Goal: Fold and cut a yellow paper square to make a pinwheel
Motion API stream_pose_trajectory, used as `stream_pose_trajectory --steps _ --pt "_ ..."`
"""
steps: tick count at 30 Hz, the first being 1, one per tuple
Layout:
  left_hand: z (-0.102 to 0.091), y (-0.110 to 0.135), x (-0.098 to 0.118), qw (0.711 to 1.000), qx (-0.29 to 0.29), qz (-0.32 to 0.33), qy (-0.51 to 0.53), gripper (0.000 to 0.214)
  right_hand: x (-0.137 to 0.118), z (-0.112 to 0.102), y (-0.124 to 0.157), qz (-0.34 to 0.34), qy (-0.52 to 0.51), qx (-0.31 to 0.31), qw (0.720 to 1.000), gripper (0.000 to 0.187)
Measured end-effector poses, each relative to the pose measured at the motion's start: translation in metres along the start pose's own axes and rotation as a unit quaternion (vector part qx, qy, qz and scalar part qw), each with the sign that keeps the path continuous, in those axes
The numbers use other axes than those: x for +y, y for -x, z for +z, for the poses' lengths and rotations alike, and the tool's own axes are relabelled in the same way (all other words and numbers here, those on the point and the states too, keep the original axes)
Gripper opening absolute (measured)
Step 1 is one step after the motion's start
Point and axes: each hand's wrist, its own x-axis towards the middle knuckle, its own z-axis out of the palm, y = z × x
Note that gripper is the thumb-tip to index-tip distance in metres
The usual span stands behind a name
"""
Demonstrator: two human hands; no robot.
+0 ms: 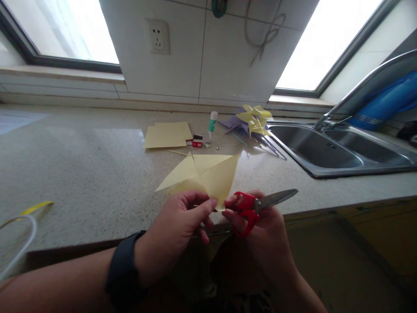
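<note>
A pale yellow sheet of paper (221, 174), slit from its corners towards the middle, is held above the counter's front edge. My left hand (182, 221) pinches its near edge between thumb and fingers. On the right, my right hand (263, 230) carries red-handled scissors (250, 217), their blades closed and pointing right, away from the paper. The fingertips of that same hand also touch the paper's near edge, close to my left thumb. Part of the right hand is hidden behind the scissors.
Beyond the paper lie yellow sheets (169, 135), a small red box (197, 142) and a glue stick (213, 121). Yellow and purple paper pinwheels (256, 118) rest beside the steel sink (312, 150). A white cable (31, 226) and yellow strip (37, 208) are at left.
</note>
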Motion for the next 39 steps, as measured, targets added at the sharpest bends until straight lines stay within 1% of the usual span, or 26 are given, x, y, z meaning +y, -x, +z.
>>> stream_pose_trajectory --steps 2,4,9,17,22,27,33,39 --pt "-0.001 -0.001 0.002 1.000 -0.005 0.001 -0.012 0.029 -0.001 0.003 -0.001 0.008 0.006 0.023 1.000 0.024" --pt "-0.002 -0.002 0.003 1.000 -0.006 0.004 -0.017 0.029 -0.002 0.005 -0.002 0.016 0.011 0.030 0.999 0.025" --pt "-0.003 -0.004 0.005 0.999 0.013 0.029 -0.023 0.029 -0.004 0.006 -0.005 0.038 0.000 0.010 0.999 0.023" --pt "-0.008 -0.006 0.000 0.999 0.013 0.034 -0.029 0.020 -0.010 0.008 -0.009 0.085 -0.029 -0.008 0.996 0.026" --pt "-0.009 -0.006 -0.001 0.999 0.008 0.035 -0.024 0.016 -0.011 0.008 -0.010 0.080 -0.026 -0.017 0.996 0.025" --pt "-0.008 -0.005 0.002 0.999 0.004 0.037 -0.025 0.014 -0.009 0.009 -0.010 0.084 -0.025 -0.014 0.996 0.025" --pt "-0.007 -0.004 0.002 0.999 -0.010 0.028 -0.026 0.021 -0.008 0.009 -0.010 0.075 -0.025 -0.013 0.997 0.024" --pt "-0.009 -0.005 0.002 0.999 -0.001 0.019 -0.026 0.021 -0.008 0.010 -0.009 0.067 -0.023 -0.019 0.997 0.025"
